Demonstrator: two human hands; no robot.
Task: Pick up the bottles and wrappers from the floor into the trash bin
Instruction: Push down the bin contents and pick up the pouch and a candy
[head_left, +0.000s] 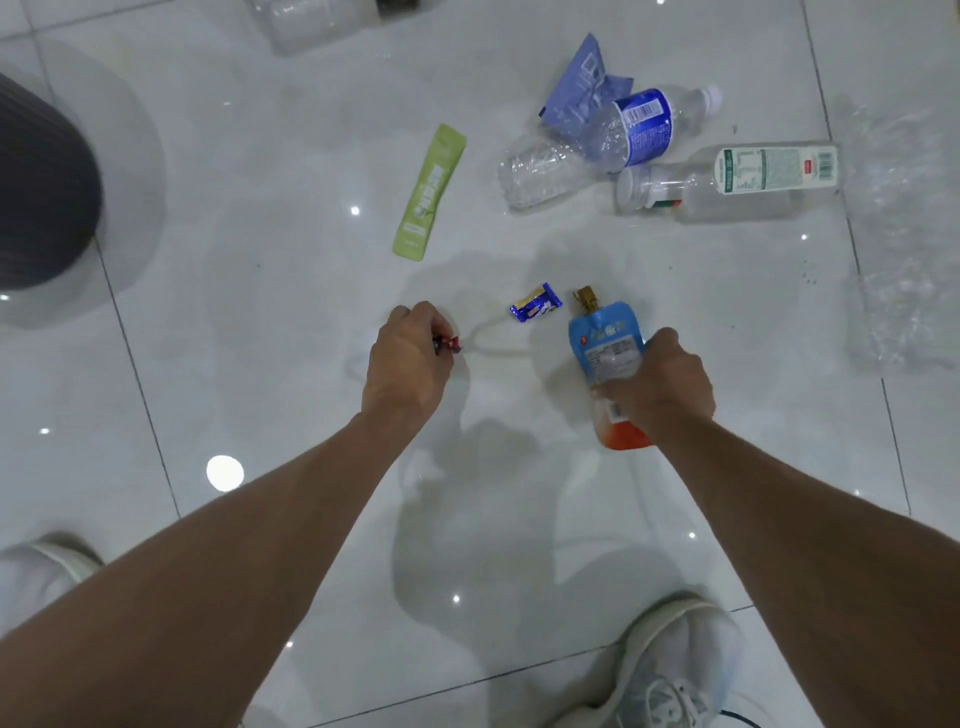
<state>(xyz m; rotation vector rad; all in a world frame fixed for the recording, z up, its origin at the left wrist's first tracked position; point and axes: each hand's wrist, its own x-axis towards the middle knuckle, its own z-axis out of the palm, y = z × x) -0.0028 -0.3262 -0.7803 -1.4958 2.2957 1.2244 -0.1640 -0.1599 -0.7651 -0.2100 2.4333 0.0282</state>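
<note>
My left hand (408, 358) is closed on a small red candy wrapper (448, 344) just above the white tile floor. My right hand (662, 384) grips a blue and orange spout pouch (602, 343) by its lower half, gold cap pointing away. Between the hands lies a small blue candy wrapper (536, 303). Farther off lie a green stick wrapper (429, 192), a purple-blue wrapper (582, 85), a crushed blue-label bottle (597, 140) and a clear bottle with a green-white label (727, 179). The dark ribbed trash bin (41, 192) stands at the far left.
Another clear bottle (311, 18) lies at the top edge. A crumpled clear plastic sheet (909, 234) spreads along the right side. My white shoes (670, 670) stand at bottom right and at bottom left (47, 566). The floor is glossy with light reflections.
</note>
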